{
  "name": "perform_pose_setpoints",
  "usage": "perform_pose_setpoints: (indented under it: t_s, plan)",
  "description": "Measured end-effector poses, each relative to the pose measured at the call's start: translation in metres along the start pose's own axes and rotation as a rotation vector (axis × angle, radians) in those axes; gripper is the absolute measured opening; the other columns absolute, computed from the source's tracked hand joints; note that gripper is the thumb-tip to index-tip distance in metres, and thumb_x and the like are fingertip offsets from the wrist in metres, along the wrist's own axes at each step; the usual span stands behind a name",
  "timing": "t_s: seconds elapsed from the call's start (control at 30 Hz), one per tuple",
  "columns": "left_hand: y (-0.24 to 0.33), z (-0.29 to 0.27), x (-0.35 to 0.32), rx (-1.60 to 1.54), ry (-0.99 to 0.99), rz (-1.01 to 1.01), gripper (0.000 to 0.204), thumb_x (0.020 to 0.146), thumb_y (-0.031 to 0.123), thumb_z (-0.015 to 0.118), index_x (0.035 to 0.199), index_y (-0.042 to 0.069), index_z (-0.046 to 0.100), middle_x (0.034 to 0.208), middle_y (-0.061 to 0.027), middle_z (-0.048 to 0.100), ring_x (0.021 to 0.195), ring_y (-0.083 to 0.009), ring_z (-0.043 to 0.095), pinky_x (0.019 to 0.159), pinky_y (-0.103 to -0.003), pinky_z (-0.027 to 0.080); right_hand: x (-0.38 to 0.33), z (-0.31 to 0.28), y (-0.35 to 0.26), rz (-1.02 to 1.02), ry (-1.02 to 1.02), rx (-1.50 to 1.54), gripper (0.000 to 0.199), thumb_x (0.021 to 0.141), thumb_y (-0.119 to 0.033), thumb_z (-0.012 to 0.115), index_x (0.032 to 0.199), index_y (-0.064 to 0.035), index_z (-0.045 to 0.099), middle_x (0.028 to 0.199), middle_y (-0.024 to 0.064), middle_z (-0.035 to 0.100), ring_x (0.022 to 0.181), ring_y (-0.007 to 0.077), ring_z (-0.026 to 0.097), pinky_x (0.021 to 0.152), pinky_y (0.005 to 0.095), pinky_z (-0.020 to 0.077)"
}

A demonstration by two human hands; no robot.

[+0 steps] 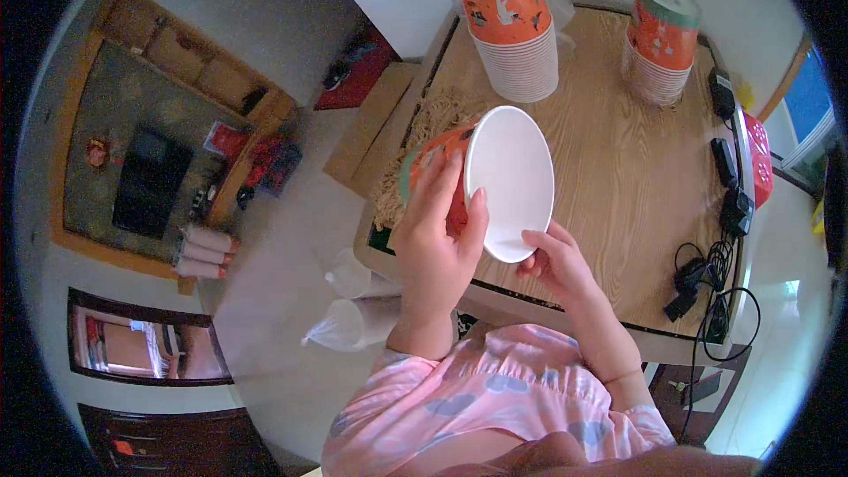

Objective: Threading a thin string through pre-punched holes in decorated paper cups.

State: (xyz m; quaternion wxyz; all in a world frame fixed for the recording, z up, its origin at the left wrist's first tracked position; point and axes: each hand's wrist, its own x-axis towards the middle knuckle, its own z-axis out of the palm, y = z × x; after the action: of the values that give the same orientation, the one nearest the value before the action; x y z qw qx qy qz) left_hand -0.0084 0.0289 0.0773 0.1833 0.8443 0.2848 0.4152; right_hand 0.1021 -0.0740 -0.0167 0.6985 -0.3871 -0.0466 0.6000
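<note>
One paper tub [511, 177], white-lined, held in two hands

Item: single round tub, apparently coated card; outside orange with a green band at the base, inside plain white. Only one rim shows.
Location: centre of the frame, raised above the near edge of the wood-grain table [601, 168]; tipped on its side, mouth toward the right of the frame, base toward the left.

Left hand [437, 230]: wrapped on the tub's outer wall, fingers laid along it, thumb at the left edge of the rim.
Right hand [563, 263]: pinching the rim at its lower right, thumb at the inner side, fingers curled behind.

Handling, as judged: light, most likely empty, as no contents show inside. Rim probably the stiffest part; wall thin, likely to dent or go oval under a hard squeeze. Coated surface may be a little slippery, so a broad, gentle hold suits it.
Where to grip: flat fingers around the wall, plus a light pinch on the rim.

Related stock: tall stack [517, 57] of similar tubs, mouths down, upper centre; shorter stack [658, 49], likewise, upper right.
Also on the table: black cables [707, 278], right of the frame.
</note>
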Motion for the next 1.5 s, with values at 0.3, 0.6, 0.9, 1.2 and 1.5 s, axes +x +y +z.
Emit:
perform_pose_setpoints:
  t_s: [0.3, 0.6, 0.9, 1.2, 1.5]
  plan:
    - [0.011, -0.004, 0.004, 0.085, 0.025, 0.123, 0.042, 0.079, 0.019, 0.065, 0.115, 0.000, 0.055, 0.113, -0.0194, 0.055, 0.101, -0.0353, 0.056, 0.081, -0.039, 0.048, -0.004, -0.001, -0.002, 0.107, -0.082, 0.109, 0.020, 0.085, -0.011, 0.051, 0.102, -0.0015, 0.047, 0.060, 0.0040, 0.052, 0.042, 0.0113, 0.048, 0.043, 0.0294, 0.0478]
    - [0.003, -0.004, -0.002, 0.094, -0.037, 0.033, 0.041, 0.074, 0.005, 0.057, 0.115, 0.005, 0.056, 0.115, -0.0148, 0.056, 0.090, -0.0293, 0.062, 0.073, -0.037, 0.052, 0.017, -0.014, 0.014, -0.301, 0.091, -0.347, 0.028, 0.085, -0.012, 0.054, 0.110, -0.0005, 0.051, 0.075, 0.0053, 0.060, 0.064, 0.0134, 0.058, 0.056, 0.0297, 0.0498]
    - [-0.020, -0.001, -0.007, 0.086, -0.321, 0.209, 0.042, 0.073, 0.001, 0.054, 0.114, 0.012, 0.057, 0.105, -0.0100, 0.061, 0.071, -0.0246, 0.064, 0.061, -0.033, 0.052, 0.018, -0.014, -0.071, -0.974, 0.331, -0.899, 0.022, 0.081, -0.015, 0.062, 0.099, -0.0021, 0.060, 0.087, 0.0096, 0.061, 0.085, 0.0174, 0.057, 0.077, 0.0289, 0.0462]
    - [-0.052, -0.012, -0.016, -0.092, 0.288, -0.049, 0.031, 0.083, 0.001, 0.052, 0.114, -0.004, 0.051, 0.099, -0.0153, 0.061, 0.077, -0.0161, 0.063, 0.054, -0.025, 0.051, -0.028, -0.040, -0.057, -1.090, 0.186, -0.253, 0.026, 0.096, -0.024, 0.039, 0.076, -0.0076, 0.043, 0.065, 0.0003, 0.037, 0.057, 0.0102, 0.034, 0.051, 0.0250, 0.0305]
    - [-0.042, -0.004, -0.025, -0.182, 0.429, 0.044, 0.028, 0.086, 0.001, 0.046, 0.112, -0.008, 0.041, 0.120, -0.0267, 0.047, 0.095, -0.0270, 0.060, 0.070, -0.029, 0.053, -0.033, -0.014, 0.030, -0.909, -0.019, -1.067, 0.030, 0.082, 0.003, 0.052, 0.111, -0.0009, 0.046, 0.087, 0.0079, 0.057, 0.067, 0.0143, 0.053, 0.061, 0.0266, 0.0457]
